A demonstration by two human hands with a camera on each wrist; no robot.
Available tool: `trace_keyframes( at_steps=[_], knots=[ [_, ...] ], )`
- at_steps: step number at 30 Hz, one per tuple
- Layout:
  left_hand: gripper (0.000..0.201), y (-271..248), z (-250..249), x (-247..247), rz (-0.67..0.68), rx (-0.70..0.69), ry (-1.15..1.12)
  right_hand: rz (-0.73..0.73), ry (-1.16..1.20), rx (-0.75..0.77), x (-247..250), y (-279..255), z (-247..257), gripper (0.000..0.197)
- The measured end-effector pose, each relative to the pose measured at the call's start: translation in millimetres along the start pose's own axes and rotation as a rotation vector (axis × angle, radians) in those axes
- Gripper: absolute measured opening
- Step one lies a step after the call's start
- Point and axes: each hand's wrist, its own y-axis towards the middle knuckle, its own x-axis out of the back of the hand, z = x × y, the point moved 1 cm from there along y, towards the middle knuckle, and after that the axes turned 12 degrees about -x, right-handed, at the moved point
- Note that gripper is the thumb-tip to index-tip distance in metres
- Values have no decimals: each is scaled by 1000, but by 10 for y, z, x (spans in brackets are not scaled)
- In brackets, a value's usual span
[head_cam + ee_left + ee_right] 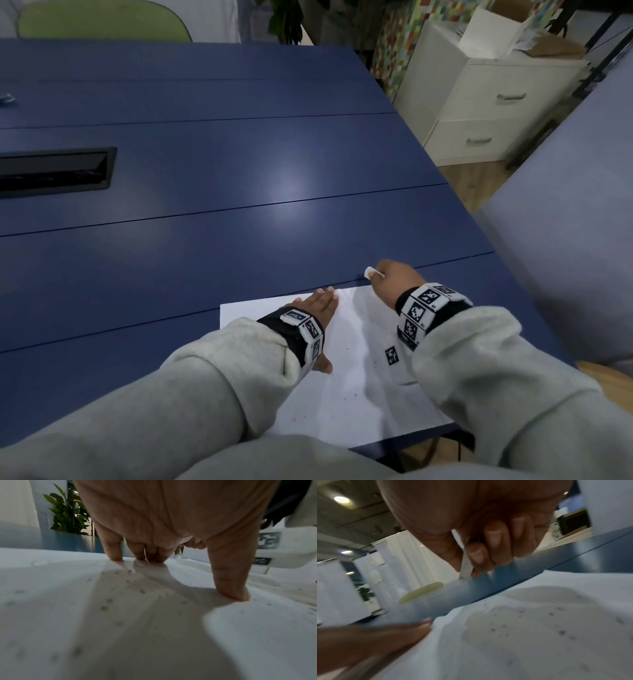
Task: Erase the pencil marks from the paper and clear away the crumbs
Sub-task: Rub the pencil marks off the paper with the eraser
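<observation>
A white sheet of paper (346,377) lies on the blue table (205,205) near its front right corner, dotted with dark eraser crumbs (342,399). My left hand (317,305) lies flat on the sheet's far left part, fingers straight, fingertips (116,557) and thumb pressing the paper (154,628). My right hand (390,277) is just past the sheet's far edge, over the table, pinching a small white eraser (371,272). In the right wrist view the eraser (466,566) touches the blue table top (522,577), with crumbs (513,622) on the paper behind it.
A black cable slot (58,171) is set into the table at the left. A small object (7,98) lies at the far left edge. White drawers (486,113) stand beyond the table's right edge. A green chair (102,20) is at the far side.
</observation>
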Motion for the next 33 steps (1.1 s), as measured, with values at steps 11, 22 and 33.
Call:
trace_keyframes(
  at_steps=[11,22,33],
  knots=[
    [127,100,-84,222,-24,4,219,86,-45,14,-326,-186,-18,34],
    [135,166,46,80,87,-51,141,68,-97,51,-363,-156,42,27],
    [134,151,19,118,88,-57,112,130,-197,92,-347,-281,127,29]
  ],
)
